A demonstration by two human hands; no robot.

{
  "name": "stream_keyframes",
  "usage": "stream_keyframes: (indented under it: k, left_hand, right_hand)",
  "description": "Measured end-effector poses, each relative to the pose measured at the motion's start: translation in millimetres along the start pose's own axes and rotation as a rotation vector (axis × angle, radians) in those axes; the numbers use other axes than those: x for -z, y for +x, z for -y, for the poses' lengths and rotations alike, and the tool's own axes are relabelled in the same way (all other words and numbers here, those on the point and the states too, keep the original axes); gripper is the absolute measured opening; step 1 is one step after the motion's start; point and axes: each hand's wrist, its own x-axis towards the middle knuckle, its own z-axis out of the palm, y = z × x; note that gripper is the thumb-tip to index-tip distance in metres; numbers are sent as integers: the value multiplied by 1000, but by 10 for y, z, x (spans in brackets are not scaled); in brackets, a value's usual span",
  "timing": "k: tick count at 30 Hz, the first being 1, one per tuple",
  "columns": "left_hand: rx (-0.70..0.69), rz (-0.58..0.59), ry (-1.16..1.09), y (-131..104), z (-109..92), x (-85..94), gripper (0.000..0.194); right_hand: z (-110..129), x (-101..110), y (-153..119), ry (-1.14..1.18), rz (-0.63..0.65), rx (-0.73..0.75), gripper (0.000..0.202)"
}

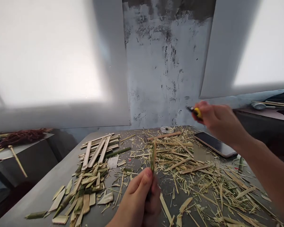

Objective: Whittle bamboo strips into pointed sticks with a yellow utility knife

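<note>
My left hand (pixel 139 192) is closed around the lower end of a narrow bamboo strip (pixel 153 154), which points up and away over the table. To the right and higher up, my right hand (pixel 215 118) grips a utility knife (pixel 197 112), yellow and black, its tip pointing left. The knife is apart from the strip. Behind the strip lies a heap of thin bamboo shavings (pixel 177 154). Split bamboo strips (pixel 100 149) are stacked left of my left hand, with short bamboo pieces (pixel 85 192) piled nearer me.
A phone (pixel 215 143) lies on the grey table (pixel 47 189) below my right forearm. A clear roll (pixel 167 129) sits at the back edge by the stained wall (pixel 153 78). Brown cord (pixel 26 137) lies on a side surface at left; another dark side surface (pixel 257 121) stands at right.
</note>
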Motion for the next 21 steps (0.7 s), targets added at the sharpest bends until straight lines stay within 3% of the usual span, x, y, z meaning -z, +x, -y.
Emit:
stream_keyframes:
  k: [3,6,10,15,18,21]
  left_hand:
    - [64,-66,22,-108,-207,-69,56]
    - [38,-83,22,-158,-295,-98,56]
    - [6,-62,-19,-155,-330,-108,55]
    - [28,71,-151,-196,-214,-78,50]
    - [34,96,-50,-271,-36,-45,34]
    - [35,133,29,-283,146,-57,27]
  right_hand:
    - [299,-132,-57,87,141,175,62]
    - [512,-243,-123,109,269,373,52]
    - [645,-356,-218,84,302,481,48]
    - [613,-620,-214,35,214,356,52]
    - [350,-678,-78,-10,119,135,60]
    - [-7,-540,50,-54,1,-103,67]
